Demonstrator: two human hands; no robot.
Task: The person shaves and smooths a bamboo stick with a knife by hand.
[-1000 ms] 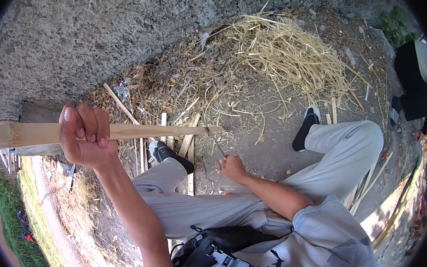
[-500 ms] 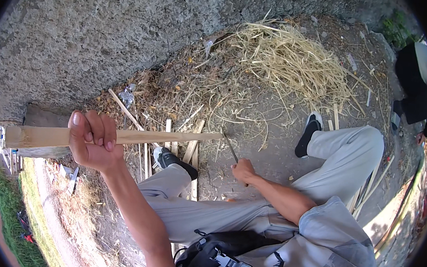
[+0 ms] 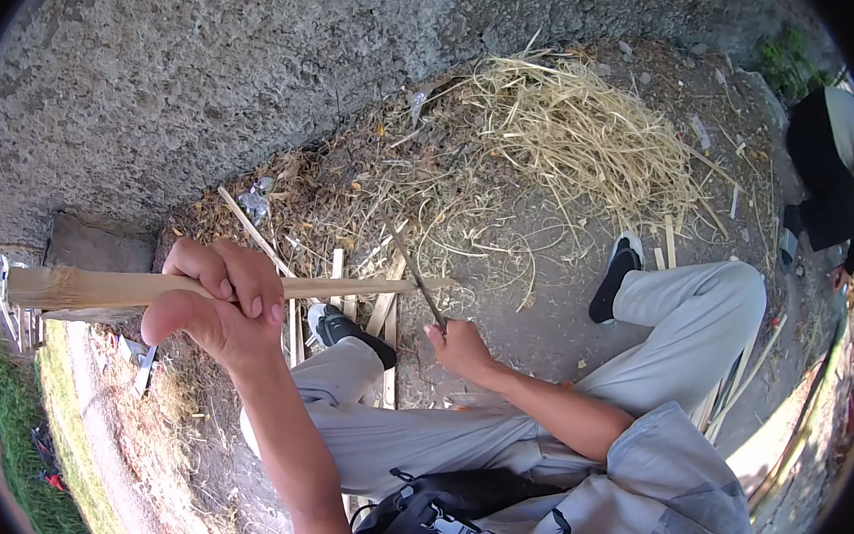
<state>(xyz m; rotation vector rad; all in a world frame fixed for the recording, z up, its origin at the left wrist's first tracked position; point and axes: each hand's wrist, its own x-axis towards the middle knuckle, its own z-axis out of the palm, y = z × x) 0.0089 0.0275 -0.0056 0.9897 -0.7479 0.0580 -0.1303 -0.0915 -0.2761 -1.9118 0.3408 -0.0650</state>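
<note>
The person sits on the ground with the left hand (image 3: 216, 303) wrapped tight around a long pale bamboo strip (image 3: 245, 291), fingers (image 3: 235, 282) curled fully over it, holding it level across the knees. The right hand (image 3: 461, 350) is closed on the handle of a thin dark blade (image 3: 416, 278), whose tip rises to meet the strip just beyond those fingers, at its far end. Whether the edge has bitten into the end yet I cannot tell; the strip looks whole along its length, so I would judge this piece barely begun.

Just under the fingers, by the dark shoe (image 3: 347, 329), several split slats (image 3: 383, 314) lie on the dirt, which suggests some pieces are already done. Farther out, a heap of pale shavings (image 3: 578, 138) spreads before the rough concrete wall (image 3: 213, 59). Off to the far right another person in dark clothes (image 3: 835, 179) crouches, well apart.
</note>
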